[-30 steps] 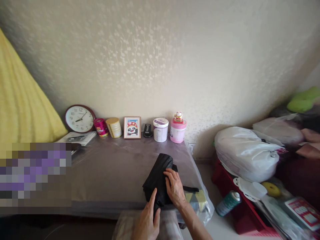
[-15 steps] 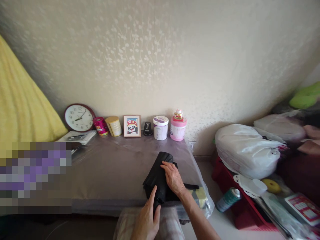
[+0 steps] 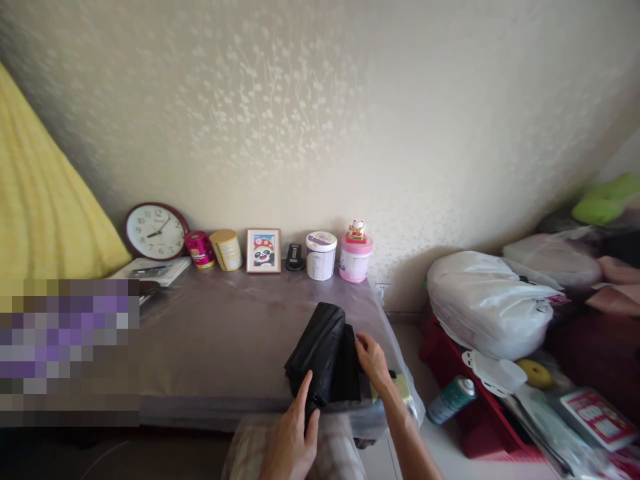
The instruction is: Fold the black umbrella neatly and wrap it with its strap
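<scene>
A bundle of thin black fabric, rolled up on its left side, lies near the front edge of the table; its exact kind I cannot tell. My left hand holds the lower end of the roll between index finger and thumb. On the other side, my right hand has its fingers curled and pinches the edge of the flat black flap. Part of a dark strap end shows behind the right hand.
Along the wall stand a clock, a pink can, a yellow-lidded jar, a panda picture and two tubs. Right of the table are a spray can, a red crate and a white bag.
My right hand has moved off the top of the roll, rightward and down to the edge of the black flap. More of the fabric shows. My left hand keeps its place.
</scene>
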Action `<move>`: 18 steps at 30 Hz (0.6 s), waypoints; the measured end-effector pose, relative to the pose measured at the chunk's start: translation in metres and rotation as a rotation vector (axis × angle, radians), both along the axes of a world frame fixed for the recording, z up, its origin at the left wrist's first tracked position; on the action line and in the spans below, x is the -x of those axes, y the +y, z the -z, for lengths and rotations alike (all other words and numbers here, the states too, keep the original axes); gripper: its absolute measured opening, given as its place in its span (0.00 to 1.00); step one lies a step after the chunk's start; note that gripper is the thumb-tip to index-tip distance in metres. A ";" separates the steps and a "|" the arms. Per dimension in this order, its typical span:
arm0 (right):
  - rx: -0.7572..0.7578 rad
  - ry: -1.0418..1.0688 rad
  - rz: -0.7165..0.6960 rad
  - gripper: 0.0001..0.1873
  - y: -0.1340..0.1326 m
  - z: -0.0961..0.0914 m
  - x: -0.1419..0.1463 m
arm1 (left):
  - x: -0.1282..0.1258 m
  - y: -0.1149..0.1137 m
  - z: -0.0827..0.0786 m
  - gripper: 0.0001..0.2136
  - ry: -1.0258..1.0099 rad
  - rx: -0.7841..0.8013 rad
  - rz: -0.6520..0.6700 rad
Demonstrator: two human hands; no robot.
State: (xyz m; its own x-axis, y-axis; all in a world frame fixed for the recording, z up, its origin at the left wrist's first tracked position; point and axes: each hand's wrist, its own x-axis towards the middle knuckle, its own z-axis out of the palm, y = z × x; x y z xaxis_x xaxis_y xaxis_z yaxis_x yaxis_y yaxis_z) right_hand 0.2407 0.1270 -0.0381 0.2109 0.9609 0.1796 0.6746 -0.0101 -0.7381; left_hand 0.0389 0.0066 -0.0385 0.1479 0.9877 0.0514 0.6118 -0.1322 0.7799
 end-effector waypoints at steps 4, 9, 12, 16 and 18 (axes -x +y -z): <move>0.007 0.033 0.005 0.17 -0.004 -0.002 0.009 | 0.001 0.000 -0.005 0.26 -0.093 0.017 -0.037; -0.026 0.033 0.010 0.18 -0.006 0.000 0.011 | 0.004 -0.002 -0.020 0.29 -0.264 0.219 -0.093; -0.012 0.027 0.020 0.15 -0.005 0.001 0.011 | 0.004 -0.004 -0.031 0.31 -0.375 0.301 -0.087; 0.019 -0.022 0.023 0.16 -0.006 -0.002 0.011 | 0.003 -0.009 -0.045 0.31 -0.474 0.343 -0.121; -0.021 -0.019 0.040 0.16 -0.007 -0.004 0.009 | 0.004 -0.010 -0.052 0.31 -0.528 0.369 -0.151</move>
